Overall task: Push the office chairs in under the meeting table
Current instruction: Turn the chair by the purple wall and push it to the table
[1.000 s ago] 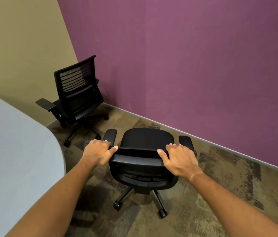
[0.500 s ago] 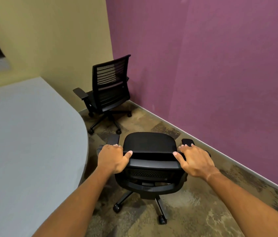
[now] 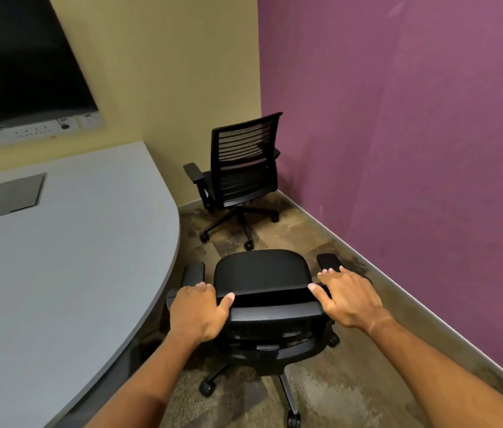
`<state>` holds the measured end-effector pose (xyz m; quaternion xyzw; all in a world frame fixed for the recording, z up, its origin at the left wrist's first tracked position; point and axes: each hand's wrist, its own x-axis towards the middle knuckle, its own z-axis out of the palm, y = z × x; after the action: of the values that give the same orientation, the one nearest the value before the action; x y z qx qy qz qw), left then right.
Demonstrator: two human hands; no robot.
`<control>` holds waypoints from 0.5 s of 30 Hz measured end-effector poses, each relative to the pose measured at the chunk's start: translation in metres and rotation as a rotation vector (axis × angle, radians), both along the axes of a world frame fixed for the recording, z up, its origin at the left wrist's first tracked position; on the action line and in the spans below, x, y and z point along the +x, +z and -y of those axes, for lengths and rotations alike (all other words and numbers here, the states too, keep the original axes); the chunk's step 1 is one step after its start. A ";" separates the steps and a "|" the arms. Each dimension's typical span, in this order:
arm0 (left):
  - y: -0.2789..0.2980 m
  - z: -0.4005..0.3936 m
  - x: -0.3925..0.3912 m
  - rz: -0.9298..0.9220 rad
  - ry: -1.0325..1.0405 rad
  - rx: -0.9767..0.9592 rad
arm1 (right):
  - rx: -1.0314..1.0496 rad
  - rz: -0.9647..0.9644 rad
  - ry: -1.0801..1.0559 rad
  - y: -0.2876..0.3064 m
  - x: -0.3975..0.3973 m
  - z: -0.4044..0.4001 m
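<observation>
Office chairs stand clear of the meeting table [image 3: 68, 257], whose curved grey edge fills the left. The near chair [image 3: 262, 279] sits just beside that edge, seat facing away from the camera; a person's left hand [image 3: 196, 312] is wrapped round one corner of its backrest top and the right hand [image 3: 347, 299] round the other. The step in hand looks like steering it; next it likely needs swinging left to face the table, then pushing under. The far chair [image 3: 241, 171] waits untouched in the corner. No readable brand or writing shows.
</observation>
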<state>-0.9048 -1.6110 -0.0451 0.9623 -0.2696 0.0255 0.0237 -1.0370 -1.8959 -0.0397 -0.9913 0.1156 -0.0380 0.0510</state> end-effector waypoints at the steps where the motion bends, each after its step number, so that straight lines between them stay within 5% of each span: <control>1: 0.001 0.005 -0.005 -0.004 0.019 0.005 | 0.002 -0.003 0.018 0.000 0.003 0.008; 15: 0.005 0.050 0.004 0.007 0.225 -0.029 | 0.053 0.011 0.194 0.003 0.065 0.066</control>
<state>-0.9005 -1.6610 -0.0398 0.9859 -0.1598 0.0354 0.0335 -0.9724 -1.9616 -0.0368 -0.9959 0.0195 -0.0353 0.0812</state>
